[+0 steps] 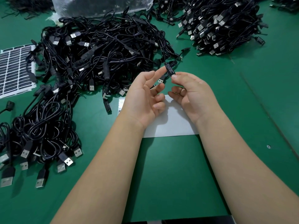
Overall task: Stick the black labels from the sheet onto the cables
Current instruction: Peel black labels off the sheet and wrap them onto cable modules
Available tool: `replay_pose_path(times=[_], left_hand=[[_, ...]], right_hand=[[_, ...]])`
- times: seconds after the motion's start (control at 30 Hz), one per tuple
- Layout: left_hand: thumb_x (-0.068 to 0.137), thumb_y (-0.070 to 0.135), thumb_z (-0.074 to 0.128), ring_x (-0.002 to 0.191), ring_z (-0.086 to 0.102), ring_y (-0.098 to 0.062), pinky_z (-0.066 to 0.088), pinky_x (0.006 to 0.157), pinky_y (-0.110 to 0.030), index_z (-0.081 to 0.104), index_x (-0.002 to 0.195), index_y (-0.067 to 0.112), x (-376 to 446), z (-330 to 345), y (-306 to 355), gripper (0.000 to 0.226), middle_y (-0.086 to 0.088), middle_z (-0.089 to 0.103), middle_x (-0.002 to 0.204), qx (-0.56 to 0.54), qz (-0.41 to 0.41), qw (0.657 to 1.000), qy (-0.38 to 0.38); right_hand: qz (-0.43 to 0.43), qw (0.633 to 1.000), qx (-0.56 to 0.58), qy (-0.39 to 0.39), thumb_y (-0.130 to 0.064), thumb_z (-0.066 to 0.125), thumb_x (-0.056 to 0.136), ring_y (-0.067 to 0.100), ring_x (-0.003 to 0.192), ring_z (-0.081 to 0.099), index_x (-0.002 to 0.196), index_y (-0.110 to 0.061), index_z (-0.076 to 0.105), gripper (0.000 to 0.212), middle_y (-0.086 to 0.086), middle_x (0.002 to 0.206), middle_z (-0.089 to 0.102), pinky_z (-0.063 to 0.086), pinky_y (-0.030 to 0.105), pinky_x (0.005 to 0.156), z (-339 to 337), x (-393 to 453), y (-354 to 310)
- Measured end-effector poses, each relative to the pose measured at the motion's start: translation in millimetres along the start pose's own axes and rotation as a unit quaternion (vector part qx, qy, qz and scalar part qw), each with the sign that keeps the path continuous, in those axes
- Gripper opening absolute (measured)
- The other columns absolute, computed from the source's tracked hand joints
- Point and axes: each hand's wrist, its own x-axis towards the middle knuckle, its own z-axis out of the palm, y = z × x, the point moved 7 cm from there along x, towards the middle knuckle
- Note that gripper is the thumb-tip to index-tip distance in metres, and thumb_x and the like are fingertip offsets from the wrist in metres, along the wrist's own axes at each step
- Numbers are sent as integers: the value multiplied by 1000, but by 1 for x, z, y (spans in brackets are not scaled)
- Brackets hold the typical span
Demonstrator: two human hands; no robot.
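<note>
A small black label [169, 69] with white print sits on a black cable's controller piece, held up between my two hands. My left hand [145, 96] touches its upper side with the index fingertip, palm up, other fingers curled. My right hand [191, 94] pinches the label's lower end between thumb and forefinger. The cable's USB plug [161, 80] hangs just below, between the hands. A white backing sheet [171, 122] lies flat under my wrists. A sheet of black labels [15, 70] lies at the far left.
A big tangle of black USB cables [103, 50] fills the green table [169, 175] ahead and left. Another cable bunch [42, 139] lies at lower left, a neater stack [223, 25] at upper right. A clear plastic bag [100, 5] sits at the back.
</note>
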Motion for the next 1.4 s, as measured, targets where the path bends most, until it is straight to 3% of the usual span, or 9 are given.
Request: replay_pose_path(times=[0.2, 0.33, 0.57, 0.7, 0.8, 0.9, 1.07, 1.23, 1.4], left_hand=[[89, 33, 51, 52, 32, -9, 24, 40, -17, 76, 94, 20, 0, -1, 0, 29, 1, 47, 73, -22, -1, 1000, 16], [89, 32, 51, 52, 33, -10, 25, 39, -17, 72, 97, 16, 0, -1, -1, 28, 0, 47, 72, -33, -4, 999, 28], [87, 29, 53, 52, 33, -10, 22, 41, -17, 66, 88, 16, 0, -6, 0, 18, 0, 46, 75, -39, -6, 998, 55], [86, 23, 60, 46, 34, -7, 22, 37, -17, 59, 84, 16, 0, -6, 5, 7, 3, 50, 69, 29, 18, 997, 63], [85, 15, 65, 43, 34, -6, 21, 35, -17, 57, 71, 19, 0, -6, 8, 16, 5, 50, 65, 101, 51, 991, 76], [85, 13, 65, 41, 34, -6, 22, 34, -17, 58, 69, 18, 0, -8, 10, 19, 4, 49, 63, 103, 60, 989, 83], [85, 15, 65, 43, 32, -7, 23, 34, -16, 56, 75, 17, -1, -8, 7, 13, 2, 50, 63, 37, 18, 996, 76], [89, 21, 60, 43, 30, -7, 22, 34, -16, 54, 89, 15, -1, -7, 6, 8, 1, 49, 68, -2, 4, 997, 75], [89, 20, 55, 45, 30, -8, 21, 36, -17, 63, 88, 16, -2, -4, 7, 9, 3, 48, 66, 15, 19, 997, 71]], right_hand=[[-9, 1000, -13, 4, -6, 67, 83, 7, 57, 55, 72, -19, 67, 17, -9, 61, 62, 53, 23, 62, 0, 0, 0], [-13, 1000, -13, -4, -8, 68, 78, 7, 58, 55, 58, -21, 70, 24, -9, 60, 60, 53, 23, 62, 1, 1, 1], [-7, 1000, -24, 4, -15, 65, 65, 7, 53, 53, 50, -22, 69, 16, -9, 53, 55, 53, 26, 63, 0, 2, 1], [-17, 995, -97, -2, -19, 62, 63, 5, 51, 53, 48, -26, 68, 17, -11, 49, 54, 54, 31, 71, 3, 2, 2], [-14, 991, -130, -10, -22, 60, 63, 4, 49, 54, 44, -26, 63, 19, -12, 47, 52, 51, 38, 79, 5, 2, 2], [-10, 989, -144, -20, -23, 59, 64, 4, 48, 55, 42, -26, 61, 22, -11, 45, 52, 51, 41, 80, 5, 2, 3], [-16, 994, -104, -17, -19, 63, 64, 7, 54, 54, 50, -23, 68, 15, -9, 52, 55, 54, 32, 74, 4, 2, 1], [-24, 995, -91, -12, -4, 65, 80, 5, 58, 54, 78, -16, 69, 13, -8, 58, 59, 53, 26, 69, 1, 1, 0], [-19, 997, -79, -10, -15, 72, 78, 9, 63, 54, 76, -16, 72, 3, -4, 66, 62, 52, 26, 69, 3, 0, 1]])
